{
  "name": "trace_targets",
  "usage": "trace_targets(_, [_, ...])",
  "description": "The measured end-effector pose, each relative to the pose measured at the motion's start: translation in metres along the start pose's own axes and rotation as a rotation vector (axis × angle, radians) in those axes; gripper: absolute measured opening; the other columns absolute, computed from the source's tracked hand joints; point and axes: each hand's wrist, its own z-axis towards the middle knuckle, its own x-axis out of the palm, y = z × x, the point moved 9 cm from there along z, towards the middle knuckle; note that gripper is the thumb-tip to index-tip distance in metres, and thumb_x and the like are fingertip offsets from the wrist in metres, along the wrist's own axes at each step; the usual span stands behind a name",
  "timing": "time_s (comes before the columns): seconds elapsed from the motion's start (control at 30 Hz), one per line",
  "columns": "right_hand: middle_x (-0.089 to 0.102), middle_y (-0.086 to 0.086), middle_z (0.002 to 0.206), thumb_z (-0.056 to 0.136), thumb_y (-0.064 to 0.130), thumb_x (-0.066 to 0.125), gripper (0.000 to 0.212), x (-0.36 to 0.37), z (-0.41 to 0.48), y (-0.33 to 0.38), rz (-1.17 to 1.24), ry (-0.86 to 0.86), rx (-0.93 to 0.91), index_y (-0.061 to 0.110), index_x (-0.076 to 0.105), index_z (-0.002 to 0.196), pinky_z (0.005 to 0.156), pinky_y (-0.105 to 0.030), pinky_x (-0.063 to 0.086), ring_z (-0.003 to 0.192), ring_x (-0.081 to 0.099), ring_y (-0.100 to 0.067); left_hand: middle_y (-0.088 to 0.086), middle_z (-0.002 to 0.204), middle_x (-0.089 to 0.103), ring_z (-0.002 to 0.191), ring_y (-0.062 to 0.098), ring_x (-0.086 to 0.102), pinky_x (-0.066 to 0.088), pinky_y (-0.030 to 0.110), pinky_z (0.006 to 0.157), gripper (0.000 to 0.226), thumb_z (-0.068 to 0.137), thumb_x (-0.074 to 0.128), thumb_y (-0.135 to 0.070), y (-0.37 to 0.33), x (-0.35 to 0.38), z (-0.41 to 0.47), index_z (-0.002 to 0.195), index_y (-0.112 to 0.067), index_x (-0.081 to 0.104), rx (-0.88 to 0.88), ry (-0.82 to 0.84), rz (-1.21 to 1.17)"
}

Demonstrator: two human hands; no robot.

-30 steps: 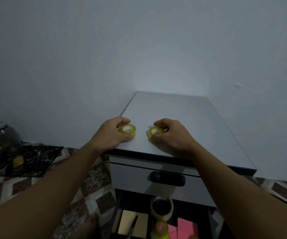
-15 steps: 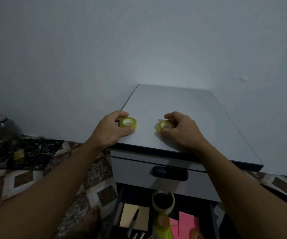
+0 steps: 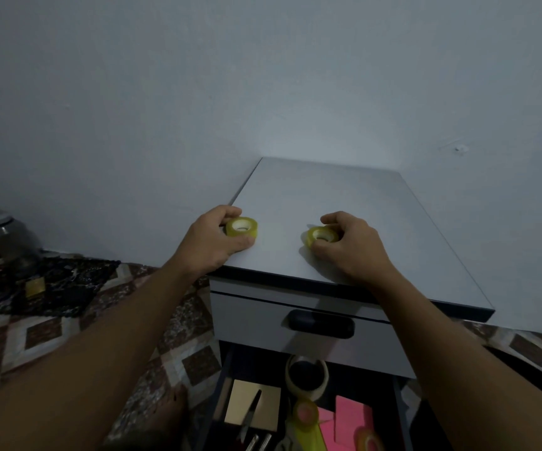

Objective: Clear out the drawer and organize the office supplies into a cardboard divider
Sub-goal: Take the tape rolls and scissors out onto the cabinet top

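Note:
Two small yellow tape rolls rest flat on the grey cabinet top [image 3: 344, 196]. My left hand [image 3: 212, 244] grips the left tape roll [image 3: 242, 226] near the top's left edge. My right hand [image 3: 356, 247] grips the right tape roll [image 3: 322, 236] a short way to the right. Below, the lower drawer [image 3: 399, 405] stands open and holds a large beige tape roll [image 3: 307, 375], a tan notepad [image 3: 253, 405] with a black pen on it, pink sticky notes [image 3: 351, 421], more yellow tape rolls and scissors. No cardboard divider is in view.
The upper drawer [image 3: 312, 333] with a black handle is closed. A wall stands right behind the cabinet. On the patterned floor at left lie a dark cloth [image 3: 51, 284], a small yellow block [image 3: 35, 287] and a metal pot [image 3: 1, 236].
Both hands slid their tape rolls apart on the cabinet top, the right one moving rightward. The camera tilted down, showing more of the open drawer.

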Motion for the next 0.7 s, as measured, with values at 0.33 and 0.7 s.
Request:
trace_targets(0.33, [0.057,0.0,0.136,0.087,0.035,0.069,0.055,-0.012,-0.016,-0.007,0.167,-0.07,0.055,0.021,0.052,0.137,0.091,-0.027,0.042,0.118,0.055,-0.016,-0.006,0.135,0.053,0.12,0.006,0.047,0.036,0.02,0.096,0.074,0.079,0.083,-0.03,-0.016,-0.012,-0.024,0.142,-0.018,0.048,0.023,-0.086,-0.019])
trace_targets(0.7, [0.069,0.004,0.1,0.088,0.004,0.061,0.02,-0.056,-0.131,-0.02,0.381,-0.386,-0.096,0.014,0.065,0.105,0.078,-0.023,0.053,0.092,0.064,-0.007,0.0,0.098,0.066,0.085,0.009,0.061,0.05,0.014,0.075,0.02,0.089,0.071,-0.013,-0.033,-0.019,-0.139,0.108,-0.015,0.064,0.191,-0.392,-0.147])
